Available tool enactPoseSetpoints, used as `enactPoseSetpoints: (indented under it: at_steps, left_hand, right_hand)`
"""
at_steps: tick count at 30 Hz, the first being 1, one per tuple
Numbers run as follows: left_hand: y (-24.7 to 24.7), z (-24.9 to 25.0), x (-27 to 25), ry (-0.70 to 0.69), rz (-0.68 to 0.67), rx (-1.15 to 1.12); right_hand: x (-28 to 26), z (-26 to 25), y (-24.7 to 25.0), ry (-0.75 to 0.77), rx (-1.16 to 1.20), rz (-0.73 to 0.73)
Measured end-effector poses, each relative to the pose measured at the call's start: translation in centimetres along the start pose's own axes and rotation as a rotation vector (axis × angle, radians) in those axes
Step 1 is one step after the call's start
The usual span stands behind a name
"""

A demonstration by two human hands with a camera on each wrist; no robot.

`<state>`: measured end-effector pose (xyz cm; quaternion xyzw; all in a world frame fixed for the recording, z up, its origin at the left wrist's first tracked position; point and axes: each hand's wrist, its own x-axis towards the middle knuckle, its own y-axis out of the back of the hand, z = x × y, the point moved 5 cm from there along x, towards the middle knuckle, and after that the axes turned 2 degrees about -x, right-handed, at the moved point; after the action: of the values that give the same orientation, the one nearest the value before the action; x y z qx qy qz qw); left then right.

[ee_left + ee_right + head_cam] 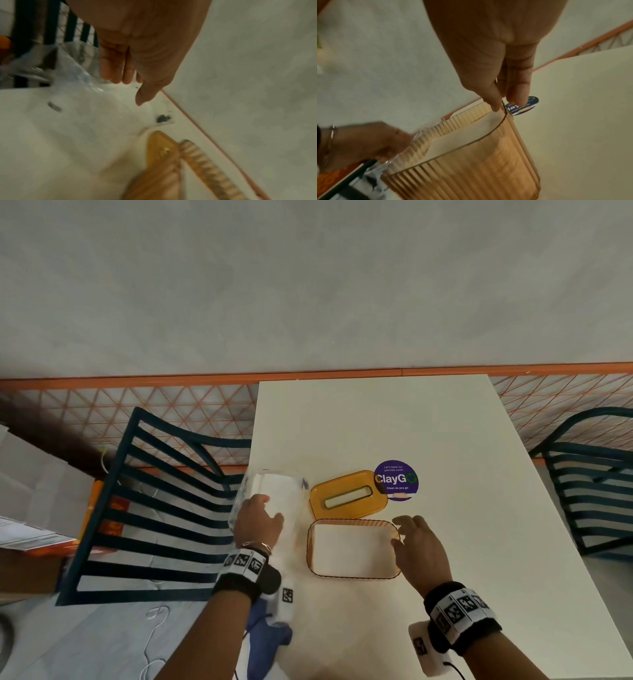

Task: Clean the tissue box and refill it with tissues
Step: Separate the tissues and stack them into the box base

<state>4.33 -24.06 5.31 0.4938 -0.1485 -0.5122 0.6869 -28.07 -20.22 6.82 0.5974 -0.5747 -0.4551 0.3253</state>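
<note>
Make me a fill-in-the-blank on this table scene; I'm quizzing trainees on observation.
1. The left hand rests on the wrapped ____ of tissues.
2. The lid lies off the tissue box, partly covering a purple ____.
3. The right hand is at the box's ____ end.

Missing words: pack; sticker; right.

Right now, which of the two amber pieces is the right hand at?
The open ribbed base, nearer the person; the right hand pinches its rim. The flat slotted lid lies untouched behind it.
</note>
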Motion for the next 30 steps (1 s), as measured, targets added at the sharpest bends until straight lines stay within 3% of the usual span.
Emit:
enactPoseSetpoints:
  at_steps: [4, 19, 23, 30]
  left_hand:
    - [-1.3, -2.9, 2.0, 0.146, -0.136, 0.149]
    - [-1.6, -1.9, 2.0, 0.166, -0.028, 0.229]
    - [-1.6, -2.1, 2.3, 0.165, -0.011, 0.180]
    - [-1.7, -2.8, 2.7, 0.252, -0.054, -0.105]
  right_hand:
    - [0.4, 1.2, -0.4, -0.101, 0.094, -0.054]
    - [0.4, 1.4, -0.8, -0.143, 0.093, -0.066]
    - [0.3, 1.1, -0.5, -0.142, 0.072, -0.064]
    - [-0.1, 1.1, -0.1, -0.156, 0.052, -0.059]
